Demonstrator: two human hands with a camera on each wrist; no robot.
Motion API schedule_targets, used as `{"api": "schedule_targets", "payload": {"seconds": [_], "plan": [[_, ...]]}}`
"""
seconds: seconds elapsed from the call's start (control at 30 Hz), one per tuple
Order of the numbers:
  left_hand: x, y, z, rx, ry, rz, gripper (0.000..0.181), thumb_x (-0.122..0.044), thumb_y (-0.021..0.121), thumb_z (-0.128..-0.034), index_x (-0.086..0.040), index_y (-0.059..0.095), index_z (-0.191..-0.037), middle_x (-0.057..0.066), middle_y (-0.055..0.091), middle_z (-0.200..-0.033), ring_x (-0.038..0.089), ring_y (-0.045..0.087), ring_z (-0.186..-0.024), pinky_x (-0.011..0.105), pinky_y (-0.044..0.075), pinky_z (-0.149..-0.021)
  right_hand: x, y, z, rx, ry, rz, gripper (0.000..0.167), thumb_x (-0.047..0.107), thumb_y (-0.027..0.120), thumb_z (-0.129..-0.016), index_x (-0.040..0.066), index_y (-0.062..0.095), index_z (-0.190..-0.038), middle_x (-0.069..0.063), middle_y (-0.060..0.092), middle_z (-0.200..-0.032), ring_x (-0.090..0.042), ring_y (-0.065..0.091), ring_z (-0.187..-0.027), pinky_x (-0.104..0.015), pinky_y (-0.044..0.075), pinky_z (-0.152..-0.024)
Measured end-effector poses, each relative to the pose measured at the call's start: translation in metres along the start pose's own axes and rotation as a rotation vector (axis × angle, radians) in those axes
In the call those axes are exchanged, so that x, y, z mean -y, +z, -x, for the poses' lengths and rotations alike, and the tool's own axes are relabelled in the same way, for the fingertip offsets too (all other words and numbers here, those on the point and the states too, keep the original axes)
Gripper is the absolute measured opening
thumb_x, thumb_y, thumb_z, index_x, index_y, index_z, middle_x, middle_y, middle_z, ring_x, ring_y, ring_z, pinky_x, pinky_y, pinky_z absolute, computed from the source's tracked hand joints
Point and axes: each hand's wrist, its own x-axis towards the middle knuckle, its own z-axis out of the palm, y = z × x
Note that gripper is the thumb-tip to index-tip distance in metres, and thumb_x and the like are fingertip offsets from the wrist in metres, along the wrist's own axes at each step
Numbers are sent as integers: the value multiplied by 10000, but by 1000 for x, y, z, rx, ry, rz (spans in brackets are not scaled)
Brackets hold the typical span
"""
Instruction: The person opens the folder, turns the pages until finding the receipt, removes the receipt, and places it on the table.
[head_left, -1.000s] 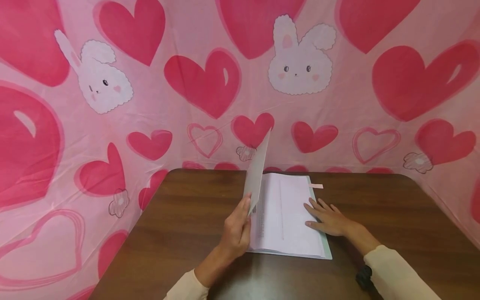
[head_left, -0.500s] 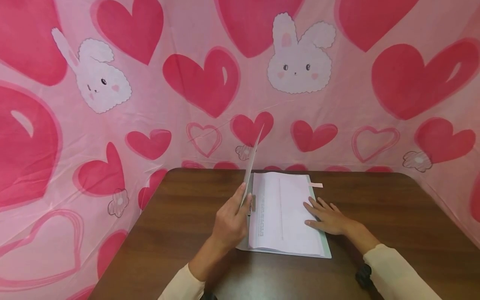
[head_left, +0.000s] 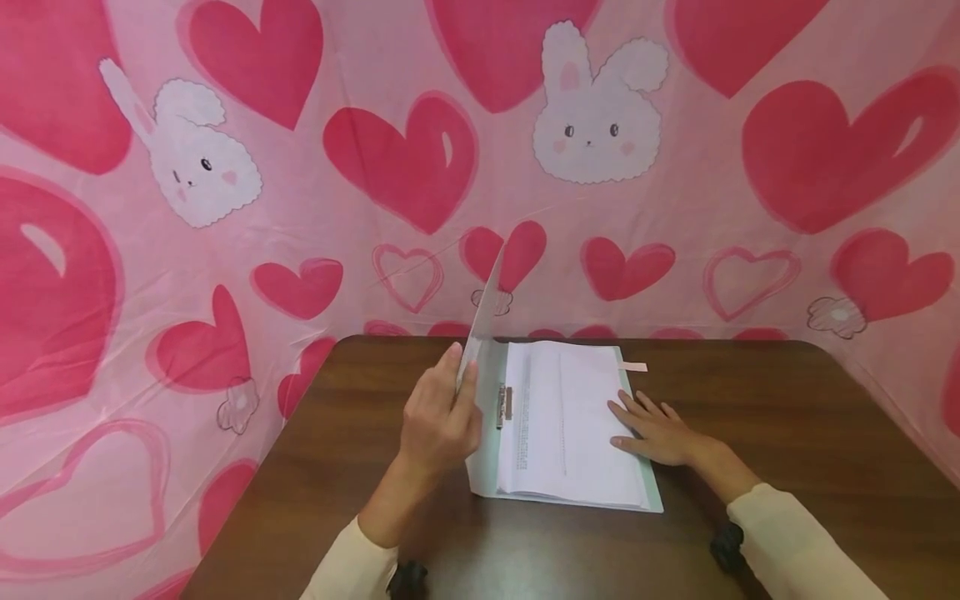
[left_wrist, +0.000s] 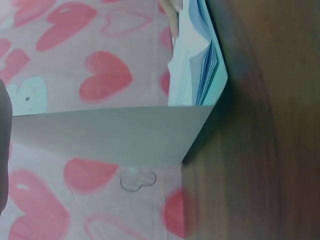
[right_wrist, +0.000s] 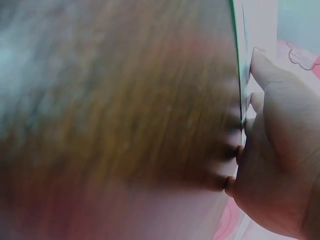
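A pale green file folder [head_left: 486, 475] lies on the table with a stack of printed white sheets [head_left: 585, 425] inside, beside a metal clip [head_left: 504, 406] at its spine. My left hand [head_left: 441, 417] pinches the edge of the folder's front cover [head_left: 483, 312], which stands up steeply and leans left. In the left wrist view that cover [left_wrist: 115, 132] rises from the table, the sheets [left_wrist: 202, 75] beyond it. My right hand [head_left: 660, 433] rests with spread fingers on the right edge of the sheets and folder. The right wrist view shows this hand [right_wrist: 285, 135] along the folder's edge.
A pink paper tab [head_left: 633, 367] sticks out from the folder's upper right edge. The brown wooden table [head_left: 750, 400] reaches back to a pink cloth [head_left: 675, 208] printed with hearts and rabbits. Dark devices sit under both wrists.
My left hand has moved left, swinging the cover further from the sheets, and the metal clip has come into full view. The right hand stays in place.
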Motion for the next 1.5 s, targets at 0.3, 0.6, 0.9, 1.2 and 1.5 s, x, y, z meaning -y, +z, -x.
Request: {"api": "schedule_targets", "payload": {"seconds": [0.3,0.6,0.9,1.2,1.5], "plan": [[16,-2,2,-66,102,-265,357,-164,552,-911,-22,722,-1190,175,623,-1417,343,600,-1223,538,373,-1192,0,2,-2,17,10,-4,816,565,533,-983,100,282,-1606,-251,134,-1696,-575,45,-1533,-793,-23,-1153],[16,-8,0,64,-12,-366,344,-207,605,-852,-121,756,-1149,136,703,-1248,348,596,-1207,630,113,-1255,-7,2,-4,0,16,0,825,565,548,-970,109,287,-1606,-245,139,-1698,-560,48,-1541,-781,-26,-1164],[14,-23,0,284,-198,-421,464,-317,729,-743,-94,750,-1149,143,690,-1228,355,584,-1221,749,275,-1050,-14,-1,-11,-1,-7,-31,831,544,561,-967,86,283,-1602,-269,122,-1691,-586,30,-1527,-798,-39,-1146],[23,-37,6,501,-334,-463,527,-374,780,-740,-85,729,-1178,203,633,-1370,437,489,-1363,824,258,-1035,-18,-8,-18,0,-3,-45,844,546,571,-956,83,282,-1599,-272,114,-1690,-593,17,-1523,-794,-59,-1145],[27,-47,13,830,-578,-419,686,-447,756,-790,-144,619,-1390,236,420,-1578,563,206,-1498,866,148,-1070,-19,-9,-18,11,8,-52,858,563,564,-954,90,267,-1606,-266,98,-1695,-582,-1,-1528,-779,-78,-1153]]}}
